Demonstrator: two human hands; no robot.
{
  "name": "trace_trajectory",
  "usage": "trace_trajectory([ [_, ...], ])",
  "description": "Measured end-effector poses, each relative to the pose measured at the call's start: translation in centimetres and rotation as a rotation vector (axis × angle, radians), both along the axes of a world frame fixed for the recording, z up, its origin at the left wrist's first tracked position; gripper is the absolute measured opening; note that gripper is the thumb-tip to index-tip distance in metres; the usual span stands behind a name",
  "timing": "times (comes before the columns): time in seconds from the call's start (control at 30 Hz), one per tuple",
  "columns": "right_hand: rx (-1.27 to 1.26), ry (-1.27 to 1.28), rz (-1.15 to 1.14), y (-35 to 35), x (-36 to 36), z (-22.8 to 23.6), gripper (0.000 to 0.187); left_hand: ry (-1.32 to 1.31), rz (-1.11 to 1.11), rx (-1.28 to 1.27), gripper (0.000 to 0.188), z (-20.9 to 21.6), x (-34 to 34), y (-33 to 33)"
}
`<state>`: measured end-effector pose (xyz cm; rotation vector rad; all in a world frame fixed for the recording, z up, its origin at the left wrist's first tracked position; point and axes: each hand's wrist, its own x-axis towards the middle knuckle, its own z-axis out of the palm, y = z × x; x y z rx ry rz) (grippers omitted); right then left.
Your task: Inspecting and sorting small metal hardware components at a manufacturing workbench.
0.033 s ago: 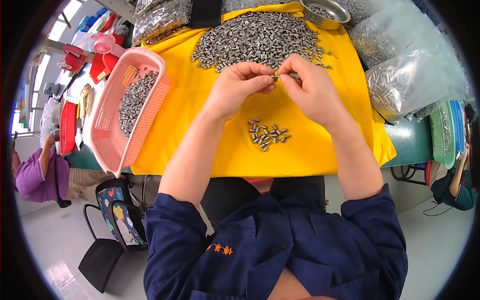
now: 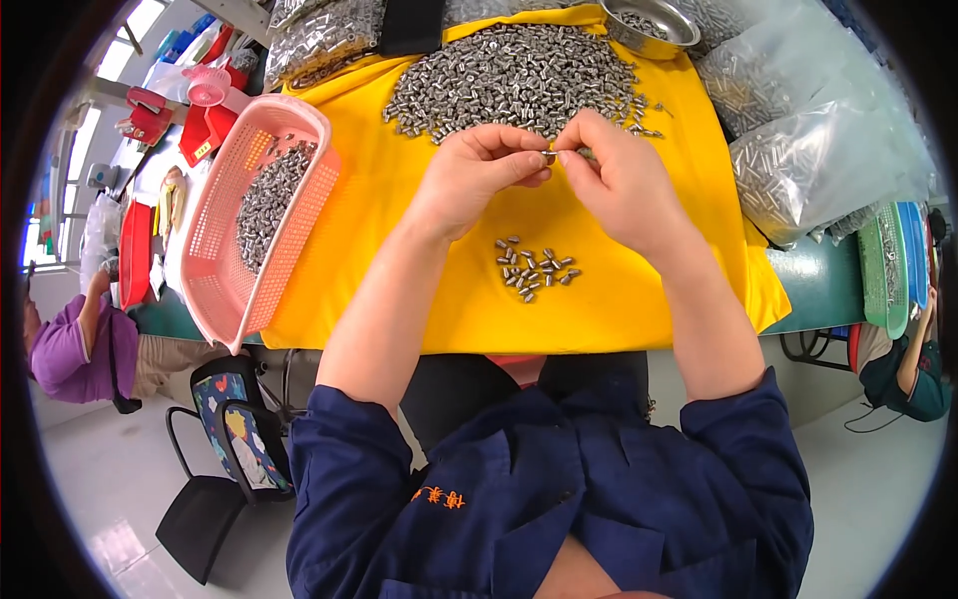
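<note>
Over the yellow cloth [image 2: 389,215], my left hand [image 2: 479,172] pinches a small silvery metal part [image 2: 549,154] between thumb and forefinger. Close against it, my right hand [image 2: 619,175] is closed, its thumb and fingertips meeting the part's other end. A small greenish object [image 2: 588,153] shows between the right fingers, mostly hidden, so its kind is unclear. Just beyond both hands spreads a large heap of short metal parts [image 2: 509,75]. A smaller group of similar parts [image 2: 534,270] lies on the cloth between my forearms.
At left stands a pink perforated basket [image 2: 212,240] holding more metal parts. Clear plastic bags of parts [image 2: 798,165] crowd the right side. A steel bowl [image 2: 664,42] and a black flat object [image 2: 411,25] sit at the back. A black chair [image 2: 215,499] and other people are nearby.
My right hand has turned very slightly, and less of the greenish object shows. The left hand and the parts on the cloth look the same.
</note>
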<state>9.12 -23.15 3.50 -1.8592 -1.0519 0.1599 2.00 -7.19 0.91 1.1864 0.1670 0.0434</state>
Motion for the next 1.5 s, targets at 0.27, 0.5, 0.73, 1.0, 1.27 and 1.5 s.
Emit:
trace_trajectory([
  [0.27,-0.050,-0.274,-0.058,0.5,-0.6,-0.7,0.007,-0.005,0.032,0.328,0.012,0.2,0.2,-0.3],
  [0.5,-0.122,-0.140,-0.108,0.5,-0.3,-1.2,0.007,-0.024,0.077,0.584,0.014,-0.8,0.7,-0.4],
  [0.73,-0.011,0.051,-0.126,0.2,0.1,-0.5,0.007,-0.069,0.112,0.190,0.016,-0.4,0.4,0.1],
  [1.0,0.126,0.073,-0.077,0.4,0.2,-0.8,0.006,-0.029,0.008,-0.178,0.016,-0.7,0.2,0.1],
  [1.27,0.134,0.082,-0.038,0.3,0.1,-0.6,0.006,-0.057,-0.019,-0.202,0.015,-0.5,0.0,-0.3],
  [1.5,0.062,-0.103,-0.078,0.3,-0.7,-0.1,0.006,-0.059,0.043,0.018,0.015,-0.4,-0.1,-0.6],
])
